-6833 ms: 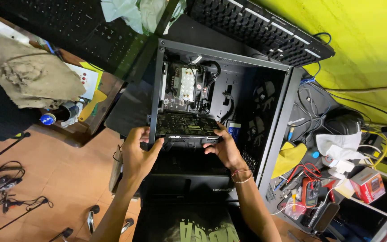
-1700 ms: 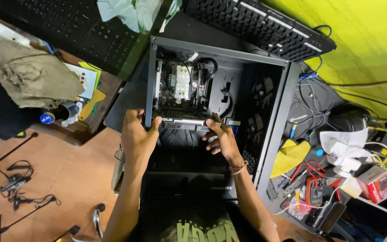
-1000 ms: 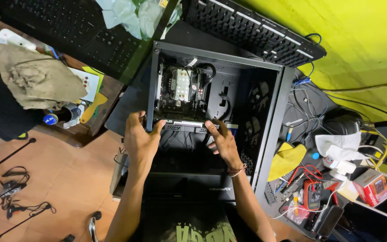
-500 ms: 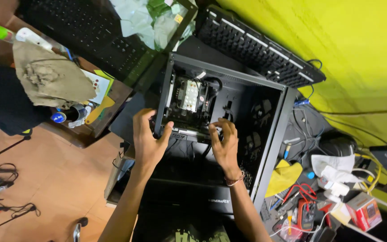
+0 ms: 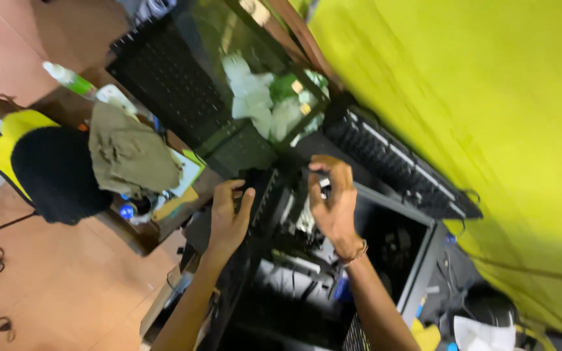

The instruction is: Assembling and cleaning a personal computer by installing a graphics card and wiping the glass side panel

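1. Working inside the open black computer case (image 5: 385,260), both hands sat at its upper end, so the step in hand looked like handling or seating a part near the top of the board.
2. The left hand (image 5: 229,218) lay on the case's left upper edge, fingers curled over the rim and gripping it, apparently steadying the case.
3. The right hand (image 5: 333,198) hovered just inside the case's top opening, fingers bent as if pinching something small; blur hid whether it held anything, so I cannot tell its grip.
4. The next move, as I judge it, called for a steady case and a careful fingertip hold, since cables crowded the inside below the hands.
5. Counted: one case, two hands, one wristband on the right wrist.
6. Two black keyboards showed: one keyboard (image 5: 398,162) just above and right of the case, against the yellow wall (image 5: 489,97); another keyboard (image 5: 170,84) above and left of the case.
7. One khaki cloth (image 5: 131,156) lay left of the case, and one green-capped bottle (image 5: 66,77) farther up-left.
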